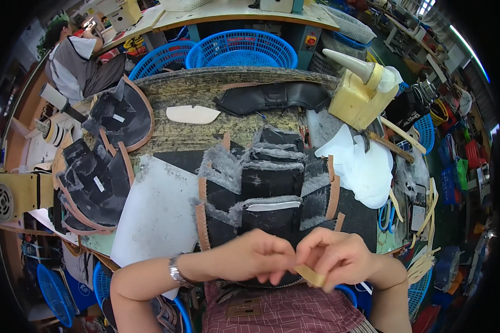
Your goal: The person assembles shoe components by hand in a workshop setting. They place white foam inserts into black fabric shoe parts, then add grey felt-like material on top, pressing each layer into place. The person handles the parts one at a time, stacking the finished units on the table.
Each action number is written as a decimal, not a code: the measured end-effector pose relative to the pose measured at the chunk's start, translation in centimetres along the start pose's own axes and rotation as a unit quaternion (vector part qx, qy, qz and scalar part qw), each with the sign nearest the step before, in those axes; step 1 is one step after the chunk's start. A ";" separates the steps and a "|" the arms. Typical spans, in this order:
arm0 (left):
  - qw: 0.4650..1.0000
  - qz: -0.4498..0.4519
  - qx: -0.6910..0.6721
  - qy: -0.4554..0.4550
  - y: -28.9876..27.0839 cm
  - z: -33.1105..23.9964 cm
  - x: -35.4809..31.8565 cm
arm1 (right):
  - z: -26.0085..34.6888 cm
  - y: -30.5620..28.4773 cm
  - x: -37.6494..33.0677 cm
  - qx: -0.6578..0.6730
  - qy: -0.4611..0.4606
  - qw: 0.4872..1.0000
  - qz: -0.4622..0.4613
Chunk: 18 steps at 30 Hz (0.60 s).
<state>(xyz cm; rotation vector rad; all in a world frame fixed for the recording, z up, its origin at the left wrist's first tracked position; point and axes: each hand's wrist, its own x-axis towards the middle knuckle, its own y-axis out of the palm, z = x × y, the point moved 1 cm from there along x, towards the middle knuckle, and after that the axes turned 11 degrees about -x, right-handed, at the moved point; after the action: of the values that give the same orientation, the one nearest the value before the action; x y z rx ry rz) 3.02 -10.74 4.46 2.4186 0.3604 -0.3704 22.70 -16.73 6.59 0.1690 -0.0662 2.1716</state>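
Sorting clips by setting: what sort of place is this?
Likely a footwear or leather-goods workshop: stacked black cut pieces with tan edging on a workbench, blue baskets, both hands fingering a tan strip.

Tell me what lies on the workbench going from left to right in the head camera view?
Stack of black pieces with tan edges → grey sheet → pile of black furry pieces → white cloth → blue-handled scissors. Nearest the camera, the left hand and right hand pinch a tan strip.
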 end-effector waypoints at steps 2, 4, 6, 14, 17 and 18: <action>0.997 0.065 -0.027 0.022 0.4 1.1 1.0 | 0.5 -0.3 0.4 0.102 0.009 0.995 0.021; 0.998 -0.003 0.046 0.041 0.8 0.4 0.3 | 1.3 -1.5 -0.3 0.218 -0.014 0.973 0.069; 0.934 -0.136 0.242 0.226 -0.4 -1.3 -1.2 | 3.3 -3.8 -2.5 -0.064 -0.104 0.980 -0.159; 0.762 -0.373 0.410 0.336 -7.3 -3.5 0.1 | 1.4 -3.8 3.4 -0.370 0.120 0.898 -0.206; 0.845 -0.351 0.319 0.248 -7.4 -3.9 0.5 | -0.1 -2.9 6.5 -0.396 0.069 0.906 -0.133; 0.855 -0.345 0.302 0.241 -7.5 -4.0 0.5 | -0.5 -2.8 7.5 -0.404 0.059 0.905 -0.120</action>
<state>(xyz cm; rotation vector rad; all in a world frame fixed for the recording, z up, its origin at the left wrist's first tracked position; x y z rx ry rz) 1.60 -2.49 3.01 2.9014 1.5673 -0.1775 20.77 -8.95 7.18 -0.4112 -0.8175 1.7416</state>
